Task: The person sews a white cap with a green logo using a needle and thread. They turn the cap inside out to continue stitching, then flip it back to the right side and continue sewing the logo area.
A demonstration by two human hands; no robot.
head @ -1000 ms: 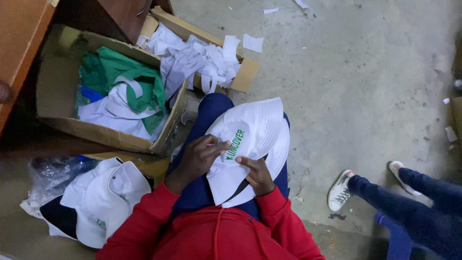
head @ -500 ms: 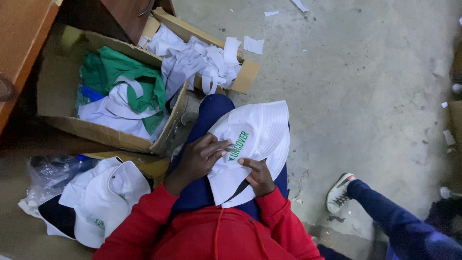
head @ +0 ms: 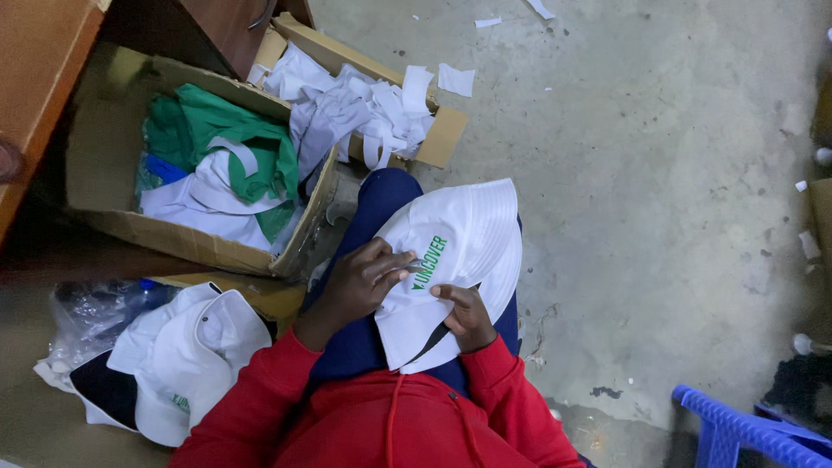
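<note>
- Resting on the person's lap, a white bucket hat (head: pixel 459 260) with green lettering lies crown-up over the dark blue trousers.
- The left hand (head: pixel 360 282) presses on the hat's crown, fingers pinched around a small thin tool whose tip touches the lettering; what kind of tool it is cannot be told.
- The right hand (head: pixel 464 316) grips the brim's lower edge, fingers curled and pressed together on the fabric.
- A slip of that tip could likely snag or mark the white cloth, since only a knee backs the fabric.
- A loosened brim grip could let the hat slide onto the dusty concrete floor (head: pixel 659 191).
- Finished-looking white hats (head: pixel 186 360) lie just beside the left elbow, near a cardboard box (head: pixel 104 165) of green and white cloth.
</note>
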